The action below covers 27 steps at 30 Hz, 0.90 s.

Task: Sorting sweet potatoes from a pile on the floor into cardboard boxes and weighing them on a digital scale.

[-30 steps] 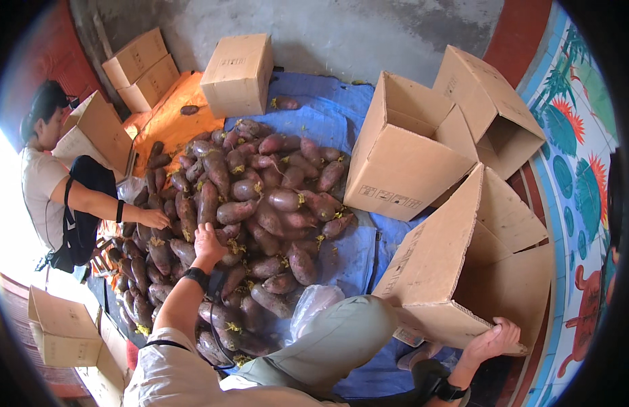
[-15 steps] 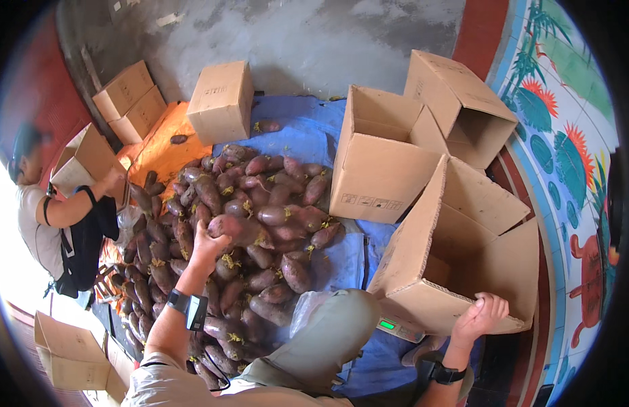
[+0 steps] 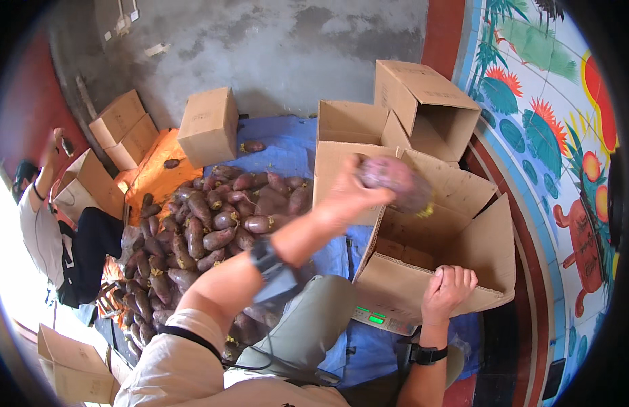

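Observation:
My left hand (image 3: pixel 362 190) is closed round a purple sweet potato (image 3: pixel 396 180) with yellow sprouts, blurred by motion, above the left part of an open cardboard box (image 3: pixel 487 254). Fingers of my right hand (image 3: pixel 450 285) are curled over that box's front rim. Beneath the box is a scale (image 3: pixel 379 319) with green lit displays. A large pile of sweet potatoes (image 3: pixel 195 237) lies left of my bent knee, mostly on blue and orange tarps, partly behind my left arm.
A co-worker (image 3: pixel 43 230) at left lifts a sweet potato (image 3: pixel 67 146). Several more cartons (image 3: pixel 206 125) stand along the back, left and right. Blue tarp (image 3: pixel 273 132) covers floor by the grey wall (image 3: pixel 273 54). A painted tile wall (image 3: pixel 521 142) borders the right.
My left hand has picked a sweet potato from the pile and swung it right, over the box. My right hand stays on the rim. The co-worker's hand has risen with a potato.

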### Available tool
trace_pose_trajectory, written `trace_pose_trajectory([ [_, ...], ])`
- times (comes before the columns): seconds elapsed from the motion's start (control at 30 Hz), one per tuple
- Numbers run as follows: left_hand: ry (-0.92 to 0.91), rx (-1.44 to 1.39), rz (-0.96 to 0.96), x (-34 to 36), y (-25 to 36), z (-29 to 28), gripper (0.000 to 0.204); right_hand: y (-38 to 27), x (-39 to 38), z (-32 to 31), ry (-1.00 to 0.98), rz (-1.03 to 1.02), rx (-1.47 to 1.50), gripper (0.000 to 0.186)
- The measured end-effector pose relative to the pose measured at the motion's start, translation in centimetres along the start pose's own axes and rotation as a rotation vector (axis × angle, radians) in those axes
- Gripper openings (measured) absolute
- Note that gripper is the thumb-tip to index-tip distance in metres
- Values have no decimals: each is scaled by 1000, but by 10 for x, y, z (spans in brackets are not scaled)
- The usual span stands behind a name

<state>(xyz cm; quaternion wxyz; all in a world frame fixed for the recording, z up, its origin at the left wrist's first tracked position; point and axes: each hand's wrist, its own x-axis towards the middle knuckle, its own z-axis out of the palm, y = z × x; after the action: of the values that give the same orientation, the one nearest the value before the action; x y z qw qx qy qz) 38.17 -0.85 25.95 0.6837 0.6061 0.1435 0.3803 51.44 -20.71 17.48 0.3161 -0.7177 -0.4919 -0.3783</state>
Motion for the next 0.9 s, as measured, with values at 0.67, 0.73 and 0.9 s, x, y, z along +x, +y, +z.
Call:
trace_pose_trajectory([
  [0.67, -99, 715, 330, -25, -45, 61, 46, 1, -1, 9, 49, -65, -42, 20],
  [0.73, -43, 676, 443, -36, -36, 35, 41, 4, 0, 5, 33, -36, -50, 20],
  [0.9, 200, 810, 353, -63, -21, -76, 37, -2, -1, 9, 19, -47, -57, 21],
])
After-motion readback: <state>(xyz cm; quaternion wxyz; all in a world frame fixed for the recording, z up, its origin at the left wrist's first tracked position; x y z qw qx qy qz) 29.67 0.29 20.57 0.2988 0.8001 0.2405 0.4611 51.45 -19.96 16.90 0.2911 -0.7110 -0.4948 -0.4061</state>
